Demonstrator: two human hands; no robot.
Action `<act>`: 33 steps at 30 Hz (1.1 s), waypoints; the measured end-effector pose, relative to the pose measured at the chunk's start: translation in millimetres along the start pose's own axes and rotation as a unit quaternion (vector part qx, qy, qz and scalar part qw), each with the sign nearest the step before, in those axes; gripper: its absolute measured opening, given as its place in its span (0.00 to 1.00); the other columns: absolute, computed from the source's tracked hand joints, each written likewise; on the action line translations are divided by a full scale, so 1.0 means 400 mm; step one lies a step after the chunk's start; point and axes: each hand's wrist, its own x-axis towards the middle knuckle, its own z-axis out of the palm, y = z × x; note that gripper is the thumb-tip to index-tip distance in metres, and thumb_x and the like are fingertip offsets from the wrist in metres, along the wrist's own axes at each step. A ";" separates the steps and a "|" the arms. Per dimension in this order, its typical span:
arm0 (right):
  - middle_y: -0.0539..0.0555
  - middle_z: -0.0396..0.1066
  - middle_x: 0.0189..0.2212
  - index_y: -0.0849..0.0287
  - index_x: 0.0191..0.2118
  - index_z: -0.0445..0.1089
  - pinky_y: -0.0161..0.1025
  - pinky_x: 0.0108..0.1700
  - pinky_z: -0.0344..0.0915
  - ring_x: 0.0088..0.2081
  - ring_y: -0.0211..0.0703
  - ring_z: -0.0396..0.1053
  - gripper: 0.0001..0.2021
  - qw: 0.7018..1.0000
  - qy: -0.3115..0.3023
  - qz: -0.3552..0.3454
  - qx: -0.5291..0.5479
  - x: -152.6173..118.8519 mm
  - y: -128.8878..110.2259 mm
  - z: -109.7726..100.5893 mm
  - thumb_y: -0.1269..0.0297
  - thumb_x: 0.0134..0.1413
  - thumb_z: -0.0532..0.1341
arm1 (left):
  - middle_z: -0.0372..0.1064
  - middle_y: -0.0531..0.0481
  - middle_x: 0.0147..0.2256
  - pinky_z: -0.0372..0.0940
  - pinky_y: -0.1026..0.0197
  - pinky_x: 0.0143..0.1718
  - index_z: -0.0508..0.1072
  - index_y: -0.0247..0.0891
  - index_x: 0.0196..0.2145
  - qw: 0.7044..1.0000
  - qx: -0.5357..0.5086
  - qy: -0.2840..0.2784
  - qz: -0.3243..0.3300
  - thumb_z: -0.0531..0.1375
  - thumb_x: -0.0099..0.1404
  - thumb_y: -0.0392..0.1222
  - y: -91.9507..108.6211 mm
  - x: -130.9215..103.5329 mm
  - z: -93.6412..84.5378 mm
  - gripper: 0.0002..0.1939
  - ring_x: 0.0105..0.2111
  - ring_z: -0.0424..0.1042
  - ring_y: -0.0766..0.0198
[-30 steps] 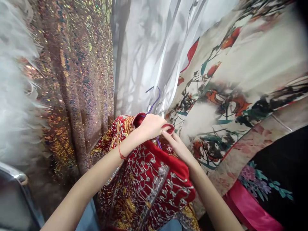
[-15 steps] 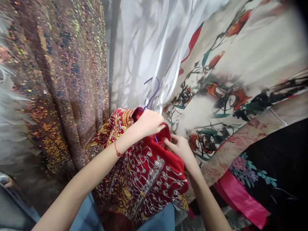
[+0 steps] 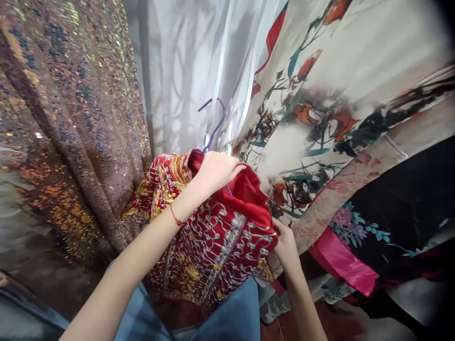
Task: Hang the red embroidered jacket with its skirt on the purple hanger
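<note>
A red jacket (image 3: 216, 237), embroidered in gold and silver, hangs in front of my lap. Its red lining shows at the gaping neck opening. The hook of a purple clothes hanger (image 3: 221, 121) rises above the collar, and a short piece of its arm shows inside the neck. My left hand (image 3: 218, 173) is closed over the hanger's neck at the collar, its fingertips partly hidden. At the jacket's right shoulder edge, my right hand (image 3: 284, 241) grips the fabric, with several fingers hidden behind it.
Sequinned fabric (image 3: 85, 104) hangs at the left. Behind the jacket is sheer white cloth (image 3: 177, 71) with ribbons. Floral-printed cream fabric (image 3: 302, 156) fills the right, beside a black embroidered garment (image 3: 401, 203) and a pink band (image 3: 344, 263).
My right hand has moved from the neck opening down and outward to the shoulder edge. The collar lies wider open, showing more lining. My left hand keeps its hold; the view has shifted slightly.
</note>
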 end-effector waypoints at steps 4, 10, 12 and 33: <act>0.55 0.71 0.32 0.58 0.34 0.71 0.41 0.39 0.64 0.35 0.45 0.68 0.14 0.963 0.249 -0.062 -0.086 -0.046 -0.054 -0.103 0.53 0.59 0.55 | 0.75 0.41 0.26 0.50 0.58 0.28 0.79 0.39 0.33 1.000 0.009 0.021 -0.015 0.51 0.70 0.59 0.013 0.011 0.019 0.25 0.26 0.72 0.58; 0.50 0.66 0.25 0.57 0.33 0.67 0.35 0.29 0.56 0.25 0.37 0.63 0.08 0.905 0.188 -0.212 -0.319 -0.162 -0.219 0.025 0.62 0.63 0.57 | 0.74 0.39 0.27 0.50 0.58 0.29 0.78 0.36 0.36 0.997 0.005 0.031 -0.070 0.49 0.72 0.55 0.032 0.027 0.036 0.24 0.27 0.72 0.58; 0.50 0.67 0.25 0.58 0.34 0.67 0.35 0.26 0.53 0.23 0.37 0.63 0.07 0.894 0.144 -0.226 -0.359 -0.173 -0.181 0.158 0.65 0.64 0.54 | 0.74 0.39 0.27 0.50 0.58 0.29 0.78 0.36 0.36 0.998 0.012 0.019 -0.051 0.49 0.72 0.54 0.024 0.024 0.036 0.24 0.28 0.72 0.58; 0.56 0.64 0.36 0.58 0.40 0.64 0.40 0.36 0.62 0.34 0.45 0.65 0.06 0.938 0.237 -0.080 -0.239 -0.081 0.150 0.287 0.65 0.57 0.54 | 0.75 0.47 0.30 0.54 0.58 0.31 0.79 0.41 0.36 0.973 0.050 -0.122 0.188 0.59 0.61 0.39 -0.033 0.017 -0.045 0.08 0.31 0.72 0.60</act>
